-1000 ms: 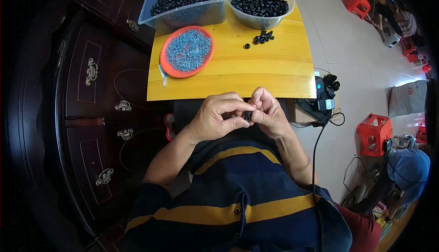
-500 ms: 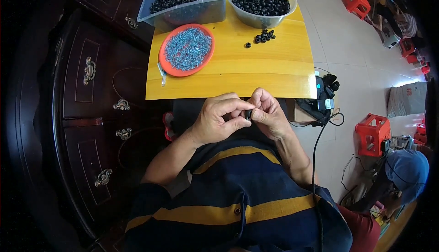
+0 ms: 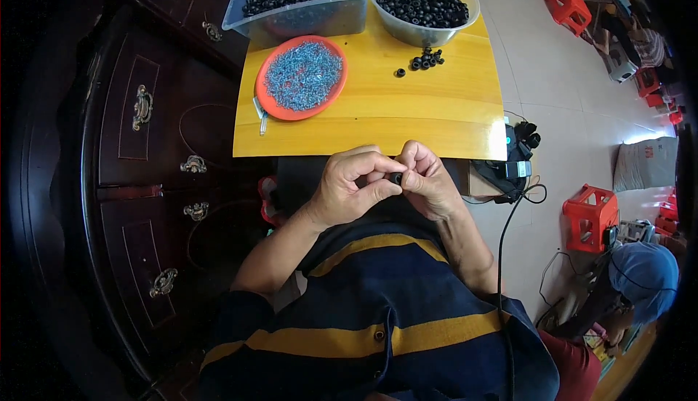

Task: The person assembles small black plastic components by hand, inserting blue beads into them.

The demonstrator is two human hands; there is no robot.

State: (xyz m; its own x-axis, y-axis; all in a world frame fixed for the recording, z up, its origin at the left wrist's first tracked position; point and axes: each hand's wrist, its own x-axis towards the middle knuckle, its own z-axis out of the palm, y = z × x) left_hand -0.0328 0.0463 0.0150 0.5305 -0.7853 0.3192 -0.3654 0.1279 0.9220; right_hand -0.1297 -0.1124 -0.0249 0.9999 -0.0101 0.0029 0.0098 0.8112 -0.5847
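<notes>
Just off the near edge of the yellow table (image 3: pixel 407 128), my two hands meet in front of my body. My left hand (image 3: pixel 356 186) pinches a small black round part (image 3: pixel 396 178) between thumb and fingers. Against that part rest the closed thumb and forefinger of my right hand (image 3: pixel 427 181); whatever lies between their tips is too small to make out. Ahead on the table, several loose black round parts (image 3: pixel 422 61) lie in a little cluster. An orange-red plate (image 3: pixel 340 88) holds many tiny bluish pieces (image 3: pixel 302 75).
A rectangular clear tub (image 3: pixel 313 23) and a round clear bowl (image 3: pixel 414 34), both full of black parts, stand at the back. Dark drawers (image 3: pixel 138 154) flank my left. A black cable (image 3: pixel 503 248) hangs at right, near a red stool (image 3: pixel 590 215) and a person in a blue cap (image 3: pixel 643 281).
The view has shifted slightly. Both hands stay together, and the black part in my left hand appears turned a little, with its opening less upright.
</notes>
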